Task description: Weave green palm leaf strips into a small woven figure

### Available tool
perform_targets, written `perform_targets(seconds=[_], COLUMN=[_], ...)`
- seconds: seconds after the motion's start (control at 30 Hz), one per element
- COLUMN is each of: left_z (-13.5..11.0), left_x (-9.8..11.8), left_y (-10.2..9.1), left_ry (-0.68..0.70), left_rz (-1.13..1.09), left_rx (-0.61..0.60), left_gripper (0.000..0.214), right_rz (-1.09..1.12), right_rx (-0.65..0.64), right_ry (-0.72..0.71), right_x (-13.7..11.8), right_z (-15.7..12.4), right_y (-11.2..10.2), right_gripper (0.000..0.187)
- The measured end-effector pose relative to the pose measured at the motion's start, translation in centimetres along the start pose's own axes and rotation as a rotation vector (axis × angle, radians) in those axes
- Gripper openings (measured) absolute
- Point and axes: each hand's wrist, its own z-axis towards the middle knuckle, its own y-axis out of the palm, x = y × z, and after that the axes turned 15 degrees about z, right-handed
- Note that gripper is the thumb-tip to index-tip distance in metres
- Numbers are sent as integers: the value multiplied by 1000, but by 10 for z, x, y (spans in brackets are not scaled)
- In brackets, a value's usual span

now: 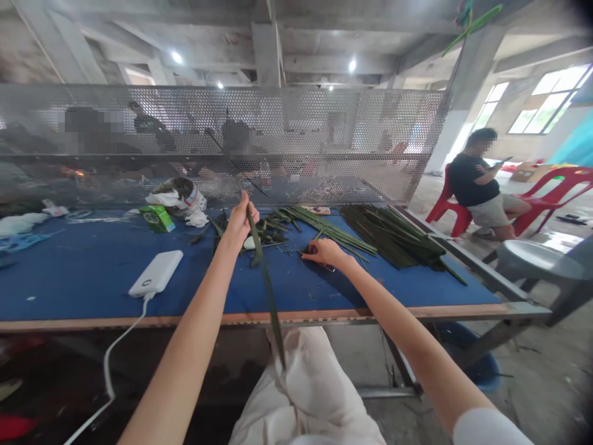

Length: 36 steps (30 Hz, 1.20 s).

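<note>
Long dark-green leaf blade (265,287): portion inside the left hand (239,225) hidden by the fingers; lower end blurred over the lap. Small object beneath the right hand (327,252): mostly covered, too small to tell. Thin white charging cable (107,364), below and left of the grip: cut off by the bottom edge. Figures (151,123) beyond the grip, behind the perforated grey metal screen (324,123): blurred, indistinct.
</note>
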Motion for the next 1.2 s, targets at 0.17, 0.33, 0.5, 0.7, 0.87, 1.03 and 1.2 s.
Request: perform_targets(seconds=[0.17, 0.33, 0.5, 0.7, 0.87, 1.03, 1.2], left_z=[-11, -30, -46, -60, -66, -71, -73], left_x=[-31, -72, -90, -93, -89, -86, -85], left_y=[36, 68, 79, 87, 90, 93, 91], left_ry=[-26, -202, -205, -148, -57, -54, 37], left_rz=[181, 214, 199, 232, 317, 343, 422], left_rx=[-219, -441, -372, -469, -474, -449, -370], left_gripper=[67, 62, 52, 50, 41, 33, 35], right_rz=[96, 445, 650, 1334, 1484, 1488, 1461], right_rx=[24, 215, 316, 273, 231, 236, 286], right_ry=[14, 174, 231, 170, 184, 207, 220], right_x=[2, 8, 11, 11, 11, 9, 6], right_z=[1, 8, 22, 21, 18, 20, 19], right_y=[-1, 9, 15, 14, 12, 13, 13], right_gripper=[18, 8, 32, 47, 50, 43, 41])
